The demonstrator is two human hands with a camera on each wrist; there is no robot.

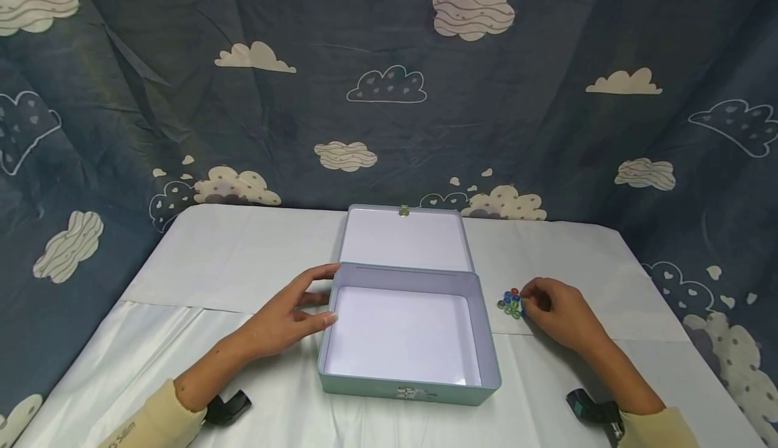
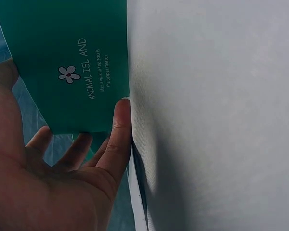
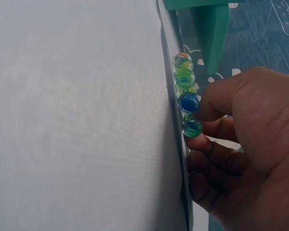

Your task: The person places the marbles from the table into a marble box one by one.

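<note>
A green tin box (image 1: 408,394) stands on the white-covered table with its lid (image 1: 406,238) swung back. At the box's left side is my left hand (image 1: 279,316), fingers spread, thumb at the rim and the other fingertips near the rear corner. In the left wrist view, the printed side wall (image 2: 86,43) stands beside those fingers. To the right of the box my right hand (image 1: 559,313) reaches a small cluster of glass marbles (image 1: 509,302). Its thumb and index finger pinch a green-blue marble (image 3: 192,126), with a blue marble (image 3: 188,102) close beside it.
A white cloth (image 1: 273,387) covers the table, with a seam running across it. Behind and at both sides hangs a dark blue curtain (image 1: 389,130) with cloud prints. A metal clasp (image 1: 406,392) sits on the box's front wall.
</note>
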